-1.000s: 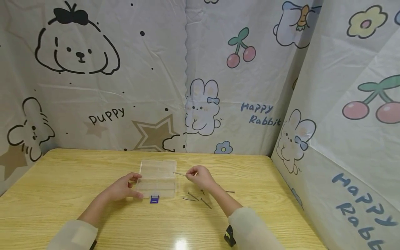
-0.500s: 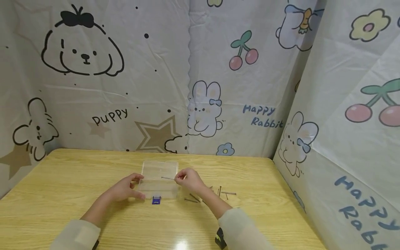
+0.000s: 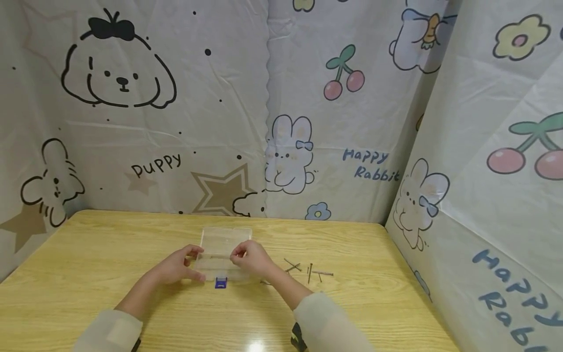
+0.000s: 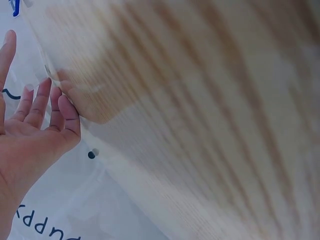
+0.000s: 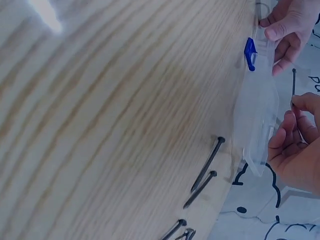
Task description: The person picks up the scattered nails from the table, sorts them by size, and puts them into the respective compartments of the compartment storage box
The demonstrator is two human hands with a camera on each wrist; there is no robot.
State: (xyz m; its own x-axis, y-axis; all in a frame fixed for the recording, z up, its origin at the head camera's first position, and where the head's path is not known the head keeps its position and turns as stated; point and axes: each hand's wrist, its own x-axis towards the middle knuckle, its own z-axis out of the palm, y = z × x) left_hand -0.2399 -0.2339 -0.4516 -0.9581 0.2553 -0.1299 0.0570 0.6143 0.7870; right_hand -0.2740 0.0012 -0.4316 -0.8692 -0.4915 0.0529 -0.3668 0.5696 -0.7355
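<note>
A clear plastic box (image 3: 225, 240) lies open on the wooden table (image 3: 101, 249), a blue latch (image 3: 220, 282) on its near edge. My left hand (image 3: 195, 264) grips the box's left end with thumb and fingers. My right hand (image 3: 234, 255) pinches a thin nail (image 3: 218, 256), held level over the box's inside. In the right wrist view the nail (image 5: 293, 82) sticks up from my right hand's fingertips (image 5: 299, 102) beside the box (image 5: 260, 125), and the left hand (image 5: 287, 27) holds the end near the latch (image 5: 250, 53).
Several loose nails (image 3: 309, 270) lie on the table to the right of the box; two nails (image 5: 206, 167) show near the table edge in the right wrist view. Printed cartoon sheets (image 3: 272, 107) wall in the back and right sides.
My right hand has carried the nail leftward, from beside the box's right edge to over the box. The left hand has kept its hold on the box.
</note>
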